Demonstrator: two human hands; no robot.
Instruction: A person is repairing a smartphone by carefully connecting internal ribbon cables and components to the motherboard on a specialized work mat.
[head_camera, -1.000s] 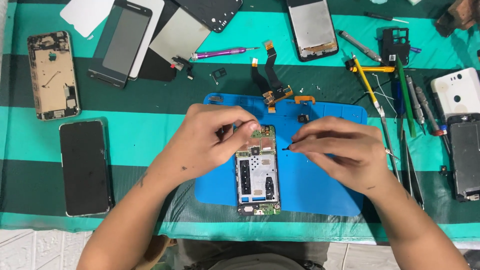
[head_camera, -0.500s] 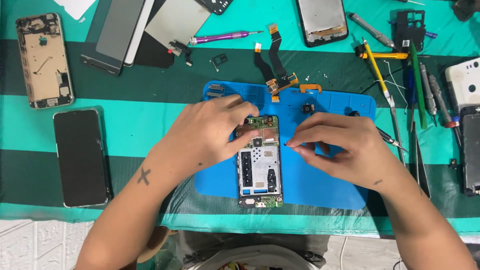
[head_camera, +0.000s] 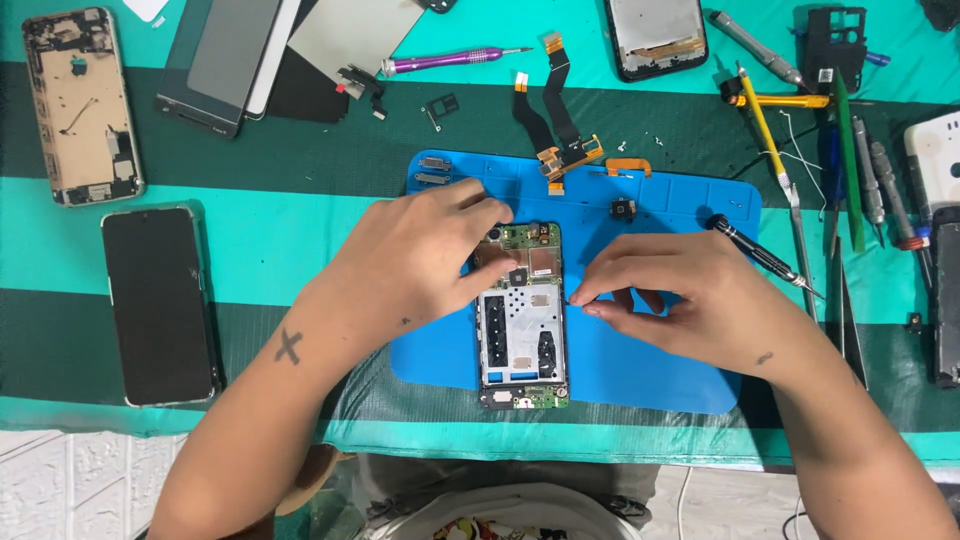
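Our left hand (head_camera: 420, 260) fingers press the opened phone (head_camera: 522, 310) on the blue mat (head_camera: 650, 370); our right hand (head_camera: 690, 300) fingers grasp a screwdriver (head_camera: 760, 255).

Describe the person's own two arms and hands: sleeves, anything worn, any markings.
Both forearms are bare, with no sleeves, gloves, watch or rings showing. The left hand comes off a forearm marked with a small dark cross-shaped tattoo near the wrist. The right hand carries one small dark mark near its wrist. No cables attach to either arm.
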